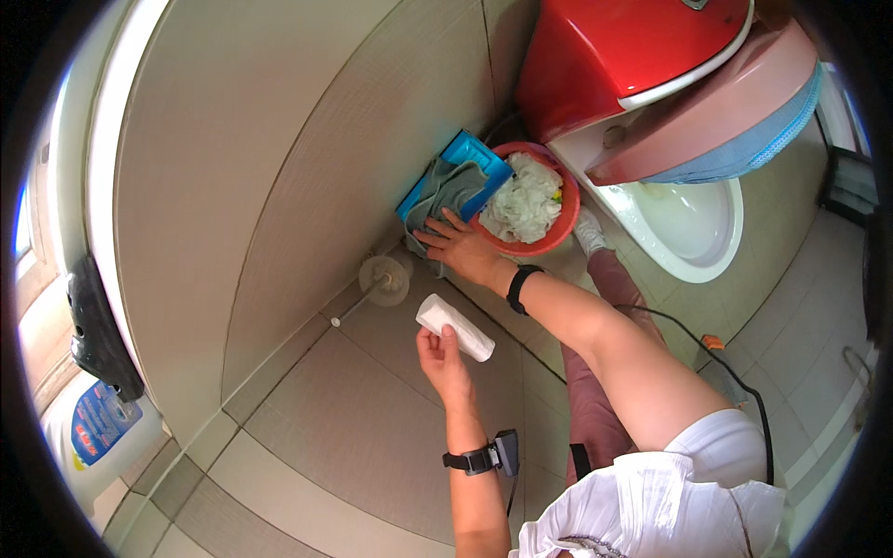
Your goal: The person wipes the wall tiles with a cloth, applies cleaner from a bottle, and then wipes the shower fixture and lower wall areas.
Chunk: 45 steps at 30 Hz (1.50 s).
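My left hand [446, 366] holds a white paper roll [455, 326] between thumb and fingers, above the tiled floor. My right hand [464, 247] reaches farther out, its fingers spread over a crumpled grey cloth [446, 188]. The cloth lies over a bright blue box [492, 167], which leans by the wall. Whether the fingertips press on the cloth or hover just over it is hard to tell. Beside the box stands a red bin [570, 227], filled with crumpled white tissue or plastic [523, 202].
A white toilet bowl [732, 237] has a raised pink lid [725, 104] and a red tank [614, 56]. A toilet brush in its holder [385, 281] stands by the wall. A black cable [729, 370] runs past my right arm. A white bottle [132, 436] stands at far left.
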Motion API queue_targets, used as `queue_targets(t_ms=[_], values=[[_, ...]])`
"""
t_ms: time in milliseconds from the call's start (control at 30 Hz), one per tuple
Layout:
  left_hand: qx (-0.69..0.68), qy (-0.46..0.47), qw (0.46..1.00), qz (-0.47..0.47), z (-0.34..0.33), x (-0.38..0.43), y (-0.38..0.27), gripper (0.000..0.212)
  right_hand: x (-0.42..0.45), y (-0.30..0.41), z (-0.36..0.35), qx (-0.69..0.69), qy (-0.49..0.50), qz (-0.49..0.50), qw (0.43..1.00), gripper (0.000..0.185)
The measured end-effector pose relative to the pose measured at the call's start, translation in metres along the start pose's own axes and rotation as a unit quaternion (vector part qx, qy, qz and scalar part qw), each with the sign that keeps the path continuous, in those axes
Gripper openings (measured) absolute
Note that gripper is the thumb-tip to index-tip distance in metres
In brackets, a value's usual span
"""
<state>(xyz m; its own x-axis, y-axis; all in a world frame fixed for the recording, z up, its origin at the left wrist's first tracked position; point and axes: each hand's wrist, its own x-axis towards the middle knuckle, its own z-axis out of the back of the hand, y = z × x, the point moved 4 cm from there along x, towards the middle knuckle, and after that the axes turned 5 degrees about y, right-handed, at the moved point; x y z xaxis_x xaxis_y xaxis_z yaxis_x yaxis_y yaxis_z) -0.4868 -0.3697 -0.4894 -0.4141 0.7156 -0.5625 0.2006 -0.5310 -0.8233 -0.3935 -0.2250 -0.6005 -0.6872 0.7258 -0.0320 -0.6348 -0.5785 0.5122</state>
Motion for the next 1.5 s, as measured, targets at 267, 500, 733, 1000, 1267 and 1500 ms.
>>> queue_targets(t_ms=[267, 500, 733, 1000, 1267, 1500], values=[[0.032, 0.008, 0.998, -0.045, 0.006, -0.003, -0.02, 0.031, -0.038, -0.096, 0.049, -0.133, 0.048, -0.023, 0.99, 0.017], [-0.005, 0.023, 1.0, -0.02, -0.002, -0.007, -0.022, 0.032, -0.064, -0.137, 0.058, 0.181, -0.179, -0.351, 0.901, 0.032], [-0.007, 0.01, 1.0, -0.015, -0.006, -0.011, -0.022, 0.034, -0.021, -0.081, 0.004, 0.377, -0.319, -0.455, 0.741, 0.028], [-0.012, 0.032, 0.996, -0.078, -0.028, -0.023, -0.071, 0.037, 0.0, -0.033, -0.032, 0.522, -0.116, -0.499, 0.682, 0.037], [-0.039, 0.094, 0.934, -0.342, -0.083, -0.053, -0.265, 0.052, -0.014, 0.029, 0.081, 0.745, 0.023, -0.284, 0.603, 0.05], [-0.051, 0.058, 0.876, -0.477, -0.144, -0.05, -0.44, 0.032, -0.12, -0.011, 0.123, 0.699, 0.002, -0.415, 0.582, 0.05]])
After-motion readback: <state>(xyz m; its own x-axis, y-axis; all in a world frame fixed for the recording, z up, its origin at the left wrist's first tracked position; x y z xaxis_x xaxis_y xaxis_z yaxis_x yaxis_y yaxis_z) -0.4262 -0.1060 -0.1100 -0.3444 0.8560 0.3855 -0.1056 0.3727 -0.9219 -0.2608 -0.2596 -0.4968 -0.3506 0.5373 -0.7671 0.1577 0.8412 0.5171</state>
